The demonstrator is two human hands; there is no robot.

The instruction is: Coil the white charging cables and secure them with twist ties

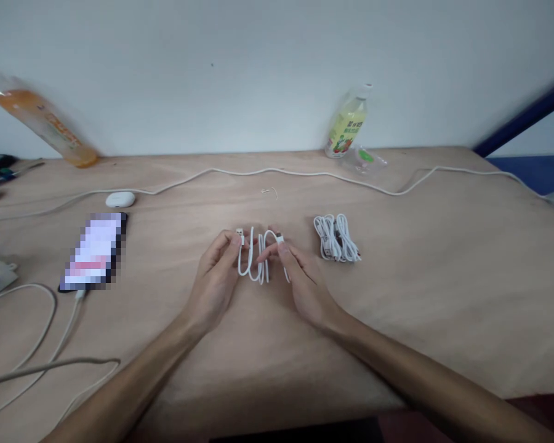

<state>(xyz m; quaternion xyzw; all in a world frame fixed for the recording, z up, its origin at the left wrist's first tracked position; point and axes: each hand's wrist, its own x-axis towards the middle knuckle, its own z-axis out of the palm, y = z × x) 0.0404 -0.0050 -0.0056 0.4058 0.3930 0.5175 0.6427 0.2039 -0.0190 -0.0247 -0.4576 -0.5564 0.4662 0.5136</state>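
A white USB cable [260,258] hangs in loose coils between my two hands, just above the table. My left hand [216,271] pinches it near the metal USB plug, which points up and away from me. On the other side, my right hand [307,277] grips the cable's other connector between thumb and fingers. To the right of that hand lie bundled white cables [336,239], coiled side by side. Beyond the hands rests a small thin white tie [270,192], partly curled.
A phone [95,251] with a charging cord lies at left, near a white earbud case [120,199]. One long white cord [270,171] crosses the table's back. An orange drink bottle [48,126] and a yellow-green bottle [348,126] stand by the wall, with a clear wrapper [364,159] beside the latter.
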